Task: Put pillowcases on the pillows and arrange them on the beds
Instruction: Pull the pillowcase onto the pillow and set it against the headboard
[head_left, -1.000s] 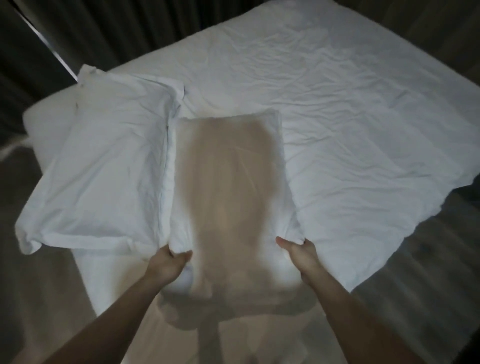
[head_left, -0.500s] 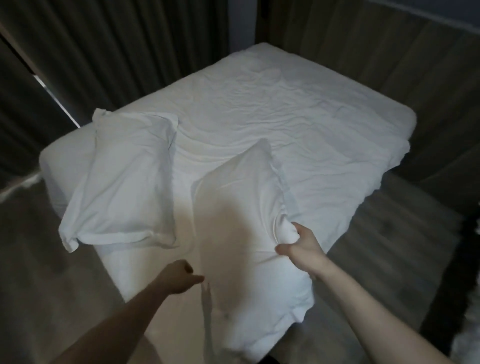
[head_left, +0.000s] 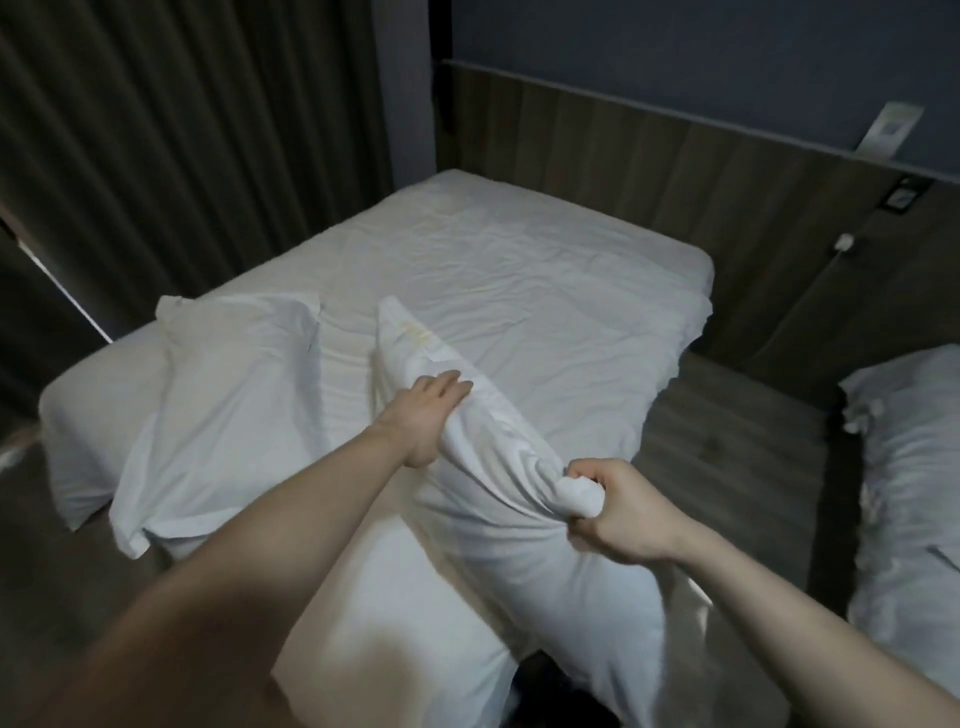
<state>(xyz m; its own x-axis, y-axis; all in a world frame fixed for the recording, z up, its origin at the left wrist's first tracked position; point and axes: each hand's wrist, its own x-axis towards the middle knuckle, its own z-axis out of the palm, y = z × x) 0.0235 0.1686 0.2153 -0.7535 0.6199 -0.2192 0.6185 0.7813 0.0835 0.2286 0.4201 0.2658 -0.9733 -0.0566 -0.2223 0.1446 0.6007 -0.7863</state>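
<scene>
Bunched tight in my right hand (head_left: 615, 512) is a fistful of the pillow (head_left: 519, 519) cover; my left hand (head_left: 428, 410) lies flat, fingers straight, on its upper edge; it stands tilted on the bed (head_left: 545, 291), second pillow (head_left: 223, 410) at nine o'clock.

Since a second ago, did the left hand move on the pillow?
Yes. The left hand let go of the near corner and went up along the held pillow, farther from the bed's near edge, now level with the other pillow.
</scene>
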